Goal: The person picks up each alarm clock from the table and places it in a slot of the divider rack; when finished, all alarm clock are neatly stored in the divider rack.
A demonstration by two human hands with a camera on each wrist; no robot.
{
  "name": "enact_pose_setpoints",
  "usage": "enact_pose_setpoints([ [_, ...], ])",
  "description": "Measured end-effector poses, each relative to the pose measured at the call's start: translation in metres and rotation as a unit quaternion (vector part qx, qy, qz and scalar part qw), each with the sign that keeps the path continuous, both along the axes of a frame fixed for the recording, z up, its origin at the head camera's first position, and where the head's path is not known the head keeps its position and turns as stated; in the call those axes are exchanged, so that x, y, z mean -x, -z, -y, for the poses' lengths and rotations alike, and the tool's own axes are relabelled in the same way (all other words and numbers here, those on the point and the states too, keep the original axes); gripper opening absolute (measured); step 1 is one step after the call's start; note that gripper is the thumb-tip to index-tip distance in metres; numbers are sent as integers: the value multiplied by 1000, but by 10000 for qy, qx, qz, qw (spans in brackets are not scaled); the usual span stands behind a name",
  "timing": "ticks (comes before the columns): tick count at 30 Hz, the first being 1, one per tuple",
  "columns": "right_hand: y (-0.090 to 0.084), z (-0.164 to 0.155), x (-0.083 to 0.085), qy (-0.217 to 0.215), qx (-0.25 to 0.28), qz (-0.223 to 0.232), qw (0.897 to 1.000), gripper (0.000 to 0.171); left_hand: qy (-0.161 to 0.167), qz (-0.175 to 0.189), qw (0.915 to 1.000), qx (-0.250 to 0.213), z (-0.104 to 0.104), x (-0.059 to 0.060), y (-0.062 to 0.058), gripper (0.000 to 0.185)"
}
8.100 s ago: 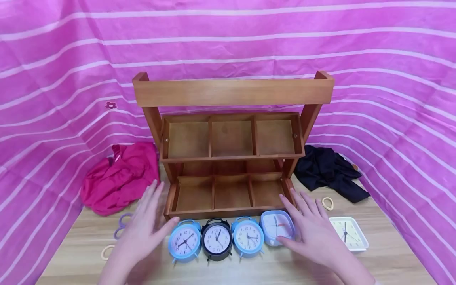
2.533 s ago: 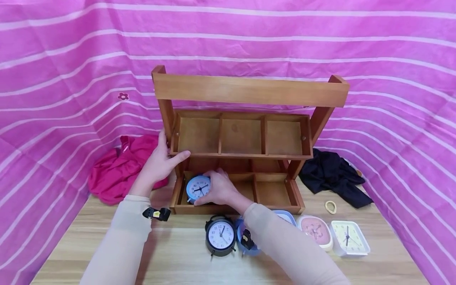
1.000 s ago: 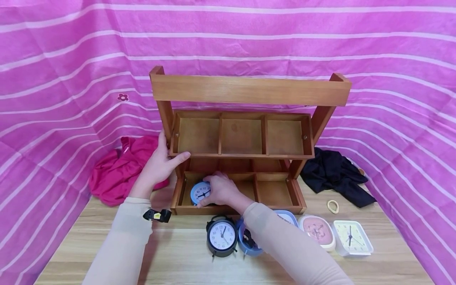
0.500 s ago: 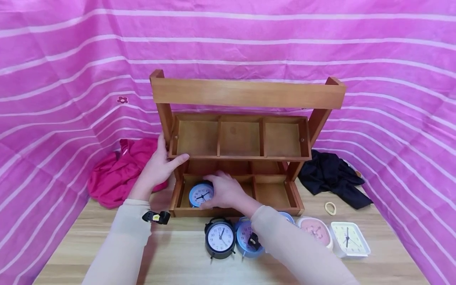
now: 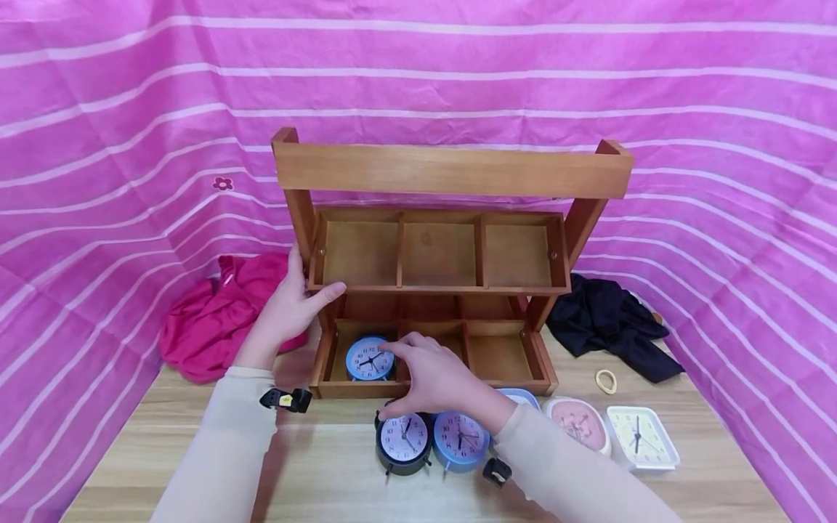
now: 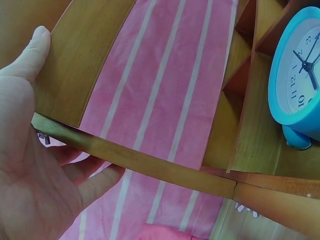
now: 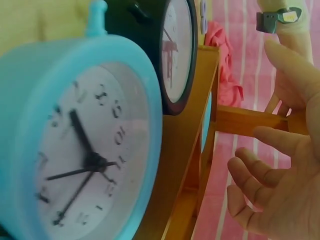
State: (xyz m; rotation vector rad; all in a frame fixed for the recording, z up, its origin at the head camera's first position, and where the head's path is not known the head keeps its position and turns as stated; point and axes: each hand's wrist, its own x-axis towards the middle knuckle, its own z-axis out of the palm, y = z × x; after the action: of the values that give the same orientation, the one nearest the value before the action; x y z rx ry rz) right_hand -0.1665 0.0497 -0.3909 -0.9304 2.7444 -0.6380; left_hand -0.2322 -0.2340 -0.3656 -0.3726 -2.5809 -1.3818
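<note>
**Left hand on the rack, right hand loose above the clocks**

From the head view, my left hand [image 5: 292, 309] grips the wooden rack [image 5: 451, 171] at its corner post. My right hand [image 5: 434, 378] hovers with fingers relaxed, holding nothing; the blue clock [image 5: 370, 359] stands in the lower compartment just beyond its fingertips.

My left wrist view shows thumb and fingers wrapped round the rail.

My right wrist view shows an empty palm beside a second blue clock [image 7: 75, 150] and a black clock [image 7: 170, 50].

The right hand [image 5: 434, 378] covers the top of the black clock [image 5: 402, 440] just below it and most of a blue square clock [image 5: 521, 396] beside its wrist. In the right wrist view the near blue clock [image 7: 80, 155] is blurred and cut off by the left edge. In the left wrist view the shelved blue clock [image 6: 299, 85] runs off the right edge, and the left hand [image 6: 35, 170] is cut by the left edge.
</note>
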Motion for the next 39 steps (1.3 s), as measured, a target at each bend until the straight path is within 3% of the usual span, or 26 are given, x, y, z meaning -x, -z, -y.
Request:
enact_pose_setpoints([
  [9,11,-17,-20,-424,-637,55,9971,98,85,-150,9998,-74,1,2,3,112],
  [16,25,-22,-29,-482,-471,-36,9977,102,167,-134,9996,-194,-1,3,-1,110],
  [28,41,-21,-36,-501,-523,84,9973,89,183,-192,9996,-134,0,0,0,111],
  [39,51,-24,-36,-345,-54,199,9992,85,179,-5,9996,-228,-1,-1,0,111],
])
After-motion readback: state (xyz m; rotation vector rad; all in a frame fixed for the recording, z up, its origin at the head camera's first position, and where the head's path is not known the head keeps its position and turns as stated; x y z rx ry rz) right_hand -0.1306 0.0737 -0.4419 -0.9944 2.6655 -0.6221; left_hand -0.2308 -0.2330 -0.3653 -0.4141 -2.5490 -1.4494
